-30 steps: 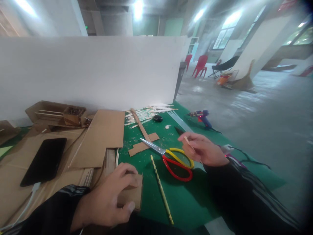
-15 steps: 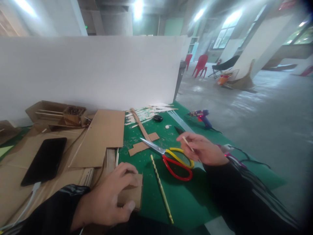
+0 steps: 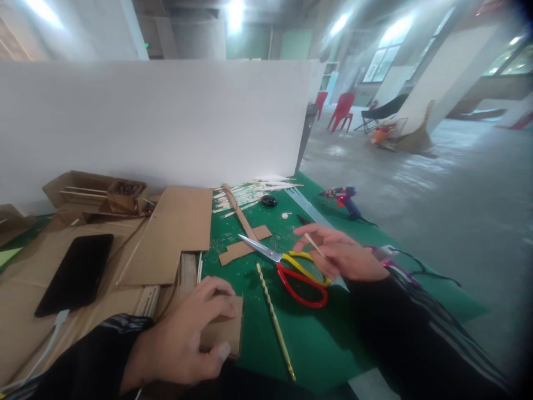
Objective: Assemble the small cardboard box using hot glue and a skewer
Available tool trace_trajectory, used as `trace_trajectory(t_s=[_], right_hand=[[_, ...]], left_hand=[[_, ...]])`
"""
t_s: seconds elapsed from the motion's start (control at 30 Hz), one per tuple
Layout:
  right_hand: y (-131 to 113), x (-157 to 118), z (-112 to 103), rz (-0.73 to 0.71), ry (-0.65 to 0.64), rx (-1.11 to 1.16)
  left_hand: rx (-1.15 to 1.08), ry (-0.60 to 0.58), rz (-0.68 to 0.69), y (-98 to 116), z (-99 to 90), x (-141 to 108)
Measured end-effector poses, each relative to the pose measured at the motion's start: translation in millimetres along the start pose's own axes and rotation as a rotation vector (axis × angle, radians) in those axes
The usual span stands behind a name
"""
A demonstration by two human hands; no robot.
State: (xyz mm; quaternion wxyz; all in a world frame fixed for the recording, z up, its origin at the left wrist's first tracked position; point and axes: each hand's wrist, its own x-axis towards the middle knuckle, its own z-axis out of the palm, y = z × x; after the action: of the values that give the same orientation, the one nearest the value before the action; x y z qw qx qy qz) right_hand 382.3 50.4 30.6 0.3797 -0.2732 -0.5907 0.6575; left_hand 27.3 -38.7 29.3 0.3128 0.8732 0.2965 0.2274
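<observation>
My left hand rests over a small cardboard box at the table's near edge, fingers curled across its top and the thumb at its near side. In my right hand a thin wooden stick is held between the fingers, raised above the table; its lower end is hidden. Just left of that hand lie scissors with one red and one yellow handle, blades closed. A twisted yellowish rod lies between the two hands.
Cardboard strips, a black round object and a pile of white sticks lie farther back. A glue gun stands at the right edge. A phone lies on cardboard sheets at left. A white panel closes off the back.
My right hand has shifted slightly left, its fingers loosened and spread a little, and the stick has changed its tilt. My left hand and the box stay put.
</observation>
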Motion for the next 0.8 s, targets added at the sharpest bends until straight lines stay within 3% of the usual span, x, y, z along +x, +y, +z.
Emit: trace_trajectory(t_s=[0.2,0.53,0.8], right_hand=[[-4.8,0.2,4.5,0.032,0.05,-0.042],[-3.4,0.4,0.8,0.014,-0.035,0.015],[-1.8,1.0,0.5,0.021,-0.033,0.008]], left_hand=[[-0.002,-0.005,-0.002,1.0,-0.1,-0.5],[-0.005,0.005,-0.005,2.2,-0.5,0.5],[-0.013,0.0,-0.004,1.6,0.1,0.0]])
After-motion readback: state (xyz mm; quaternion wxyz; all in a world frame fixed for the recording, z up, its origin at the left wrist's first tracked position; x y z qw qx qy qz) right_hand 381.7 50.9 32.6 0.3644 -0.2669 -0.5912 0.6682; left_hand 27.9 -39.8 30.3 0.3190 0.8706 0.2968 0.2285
